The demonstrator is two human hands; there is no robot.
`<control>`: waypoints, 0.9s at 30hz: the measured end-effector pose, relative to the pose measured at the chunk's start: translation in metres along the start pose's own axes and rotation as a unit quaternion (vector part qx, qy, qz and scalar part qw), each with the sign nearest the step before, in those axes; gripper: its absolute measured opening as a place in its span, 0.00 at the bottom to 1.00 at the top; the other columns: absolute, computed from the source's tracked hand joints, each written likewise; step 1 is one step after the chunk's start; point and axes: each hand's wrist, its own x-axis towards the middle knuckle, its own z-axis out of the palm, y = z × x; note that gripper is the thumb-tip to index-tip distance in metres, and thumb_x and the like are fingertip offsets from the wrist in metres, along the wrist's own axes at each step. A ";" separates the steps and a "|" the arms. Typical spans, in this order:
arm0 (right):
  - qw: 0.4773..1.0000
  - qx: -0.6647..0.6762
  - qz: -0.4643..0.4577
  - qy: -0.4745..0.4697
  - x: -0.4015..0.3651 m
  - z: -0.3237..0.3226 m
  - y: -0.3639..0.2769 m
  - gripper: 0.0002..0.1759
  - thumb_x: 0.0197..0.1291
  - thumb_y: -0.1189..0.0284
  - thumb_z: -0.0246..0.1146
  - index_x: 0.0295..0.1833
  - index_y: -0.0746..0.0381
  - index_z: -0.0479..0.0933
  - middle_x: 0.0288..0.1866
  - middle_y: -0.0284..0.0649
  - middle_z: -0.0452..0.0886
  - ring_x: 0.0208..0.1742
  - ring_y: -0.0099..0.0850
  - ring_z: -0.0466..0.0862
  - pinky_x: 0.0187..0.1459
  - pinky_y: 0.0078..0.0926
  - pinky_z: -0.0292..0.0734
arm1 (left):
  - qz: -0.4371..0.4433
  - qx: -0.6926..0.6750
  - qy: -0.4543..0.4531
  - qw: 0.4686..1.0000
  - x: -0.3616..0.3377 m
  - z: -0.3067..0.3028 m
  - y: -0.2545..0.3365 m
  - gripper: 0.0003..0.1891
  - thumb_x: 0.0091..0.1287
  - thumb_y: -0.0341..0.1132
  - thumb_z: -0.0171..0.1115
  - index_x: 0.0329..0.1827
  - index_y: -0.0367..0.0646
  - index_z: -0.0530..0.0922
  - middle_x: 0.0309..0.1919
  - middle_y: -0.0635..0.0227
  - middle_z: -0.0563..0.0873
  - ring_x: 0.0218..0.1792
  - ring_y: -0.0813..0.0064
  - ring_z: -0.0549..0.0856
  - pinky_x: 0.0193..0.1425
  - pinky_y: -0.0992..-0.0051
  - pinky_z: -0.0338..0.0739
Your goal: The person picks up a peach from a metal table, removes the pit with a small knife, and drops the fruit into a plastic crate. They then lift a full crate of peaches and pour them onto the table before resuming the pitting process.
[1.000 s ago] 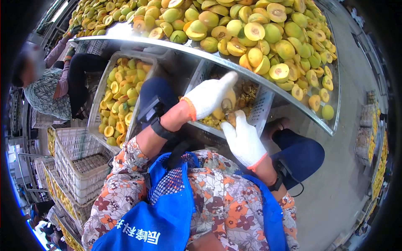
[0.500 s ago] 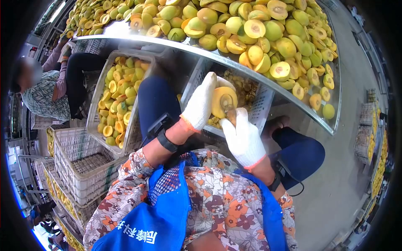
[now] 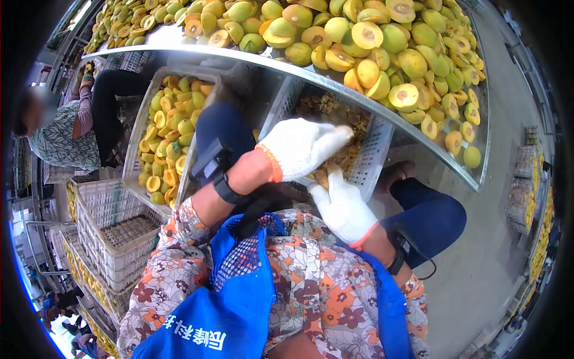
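Observation:
My left hand (image 3: 305,148), in a white knit glove, is turned back-up over a crate of brown pits and scraps (image 3: 338,113). Its fingers are bent together and point right; whatever lies beneath them is hidden. Just below and to the right, my right hand (image 3: 347,210), gloved too, is closed with thumb and fingertips pointing up toward the left hand. A bit of a small brownish pitting tool (image 3: 321,177) shows at its fingertips, mostly covered. Halved yellow-green peaches (image 3: 365,36) are heaped on the metal table (image 3: 287,70) in front.
Left of my knee stands a crate (image 3: 133,170) full of peach halves. Stacked plastic crates (image 3: 113,239) are farther left, near a seated co-worker (image 3: 66,134). The table's metal edge runs just beyond my hands. More crates (image 3: 520,197) line the right side.
My left hand has rolled over to the right, so the peach half it held facing me is out of sight. My right hand has lowered slightly and moved left.

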 end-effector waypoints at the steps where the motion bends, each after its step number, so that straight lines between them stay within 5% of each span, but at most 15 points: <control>1: 1.000 0.020 -0.014 -0.005 -0.001 0.002 0.000 0.11 0.71 0.73 0.60 0.54 0.66 0.77 0.46 0.58 0.78 0.32 0.53 0.86 0.32 0.46 0.83 | 0.000 0.001 0.000 1.000 0.001 0.006 -0.012 0.18 0.74 0.45 0.55 0.44 0.36 0.81 0.39 0.55 0.88 0.42 0.52 0.89 0.49 0.64 0.83; 4: 0.948 0.257 0.182 0.049 0.009 -0.004 -0.004 0.10 0.71 0.73 0.59 0.54 0.66 0.77 0.51 0.60 0.77 0.34 0.56 0.85 0.34 0.50 0.83 | 0.133 -0.021 -0.001 0.991 0.011 0.009 -0.043 0.24 0.80 0.50 0.50 0.63 0.37 0.77 0.47 0.56 0.88 0.51 0.54 0.89 0.56 0.63 0.82; 5: 0.948 0.256 0.183 0.053 0.009 -0.006 0.001 0.10 0.71 0.73 0.59 0.54 0.66 0.77 0.51 0.60 0.77 0.34 0.56 0.85 0.34 0.50 0.83 | -0.117 -0.352 -0.055 0.927 0.012 -0.002 -0.022 0.29 0.81 0.52 0.48 0.72 0.36 0.71 0.58 0.57 0.84 0.60 0.63 0.85 0.66 0.65 0.78; 8: 0.994 0.007 0.017 0.110 0.006 -0.016 0.016 0.10 0.70 0.74 0.60 0.55 0.61 0.77 0.56 0.64 0.74 0.38 0.59 0.86 0.35 0.52 0.82 | -0.009 -0.391 0.045 0.919 -0.001 0.013 -0.002 0.31 0.78 0.47 0.53 0.78 0.38 0.66 0.71 0.58 0.75 0.72 0.68 0.74 0.78 0.67 0.67; 11: 0.972 0.180 0.135 0.071 0.011 -0.020 0.006 0.12 0.67 0.76 0.60 0.55 0.60 0.78 0.58 0.65 0.73 0.38 0.58 0.85 0.34 0.49 0.82 | 0.071 -0.345 0.176 0.919 -0.006 0.046 -0.002 0.34 0.70 0.33 0.62 0.79 0.38 0.63 0.72 0.58 0.73 0.73 0.67 0.73 0.79 0.65 0.66; 12: 0.990 0.017 -0.022 0.137 0.010 -0.020 0.009 0.14 0.69 0.76 0.59 0.58 0.62 0.76 0.48 0.60 0.76 0.31 0.56 0.82 0.32 0.45 0.81 | 0.075 -0.349 0.232 0.905 -0.003 0.052 -0.004 0.29 0.71 0.32 0.63 0.75 0.38 0.68 0.69 0.59 0.77 0.70 0.68 0.76 0.76 0.66 0.69; 13: 0.990 0.017 -0.023 0.136 0.008 -0.018 0.008 0.14 0.69 0.76 0.59 0.58 0.62 0.76 0.48 0.60 0.76 0.31 0.56 0.82 0.32 0.45 0.81 | 0.074 -0.350 0.233 0.904 -0.004 0.051 -0.006 0.29 0.71 0.32 0.63 0.75 0.38 0.68 0.69 0.59 0.77 0.70 0.68 0.76 0.76 0.66 0.69; 14: 0.969 0.218 0.097 0.059 0.005 -0.017 0.006 0.15 0.71 0.74 0.59 0.61 0.62 0.74 0.43 0.54 0.77 0.27 0.49 0.80 0.29 0.40 0.79 | 0.059 -0.351 0.204 0.912 -0.004 0.046 -0.006 0.26 0.72 0.33 0.62 0.72 0.37 0.71 0.66 0.60 0.79 0.67 0.69 0.78 0.74 0.67 0.71; 15: 0.889 0.406 0.210 -0.021 0.004 -0.018 0.003 0.16 0.73 0.73 0.59 0.63 0.63 0.72 0.38 0.49 0.78 0.23 0.42 0.78 0.26 0.34 0.76 | 0.044 -0.351 0.174 0.919 -0.004 0.040 -0.006 0.23 0.74 0.35 0.61 0.69 0.37 0.74 0.64 0.61 0.81 0.64 0.70 0.80 0.72 0.68 0.73; 16: 0.660 0.683 0.309 -0.046 0.002 -0.024 0.001 0.12 0.77 0.68 0.58 0.60 0.60 0.72 0.29 0.36 0.74 0.18 0.27 0.71 0.19 0.24 0.67 | 0.030 -0.385 0.153 0.910 -0.006 0.034 -0.004 0.18 0.76 0.37 0.59 0.63 0.36 0.79 0.59 0.61 0.84 0.59 0.71 0.83 0.68 0.69 0.76; 17: 0.659 0.684 0.308 -0.048 0.003 -0.029 -0.002 0.12 0.77 0.68 0.58 0.60 0.60 0.72 0.29 0.36 0.74 0.18 0.27 0.71 0.19 0.24 0.67 | 0.028 -0.385 0.155 0.910 -0.008 0.032 -0.007 0.18 0.76 0.37 0.59 0.63 0.36 0.79 0.59 0.61 0.84 0.59 0.71 0.83 0.68 0.69 0.76; 19: 0.481 0.807 0.331 -0.084 0.004 -0.036 -0.005 0.09 0.80 0.64 0.56 0.53 0.58 0.73 0.27 0.30 0.70 0.15 0.18 0.65 0.15 0.19 0.58 | 0.038 -0.362 0.124 0.923 -0.008 0.032 -0.014 0.18 0.77 0.39 0.58 0.61 0.36 0.80 0.57 0.61 0.85 0.58 0.71 0.84 0.66 0.69 0.77; 23: 0.462 0.819 0.329 -0.091 0.007 -0.043 -0.008 0.12 0.81 0.59 0.53 0.47 0.55 0.73 0.23 0.27 0.67 0.11 0.18 0.61 0.12 0.20 0.54 | 0.027 -0.319 0.113 0.941 -0.002 0.031 -0.015 0.14 0.78 0.39 0.57 0.55 0.37 0.82 0.51 0.64 0.86 0.53 0.73 0.84 0.61 0.72 0.78; 25: 0.309 0.884 0.326 -0.128 0.001 -0.031 0.001 0.14 0.81 0.57 0.52 0.48 0.55 0.75 0.23 0.27 0.67 0.10 0.17 0.60 0.12 0.19 0.53 | -0.042 -0.313 0.020 0.948 0.006 0.027 -0.022 0.13 0.78 0.39 0.56 0.52 0.38 0.83 0.47 0.65 0.87 0.51 0.74 0.84 0.61 0.72 0.77; 27: 0.290 0.893 0.314 -0.143 -0.001 -0.028 0.001 0.17 0.82 0.55 0.50 0.49 0.54 0.76 0.23 0.27 0.67 0.10 0.17 0.59 0.12 0.19 0.53 | 0.019 -0.259 0.045 0.965 0.006 0.029 -0.025 0.13 0.77 0.39 0.56 0.51 0.39 0.83 0.46 0.66 0.87 0.50 0.74 0.85 0.59 0.71 0.79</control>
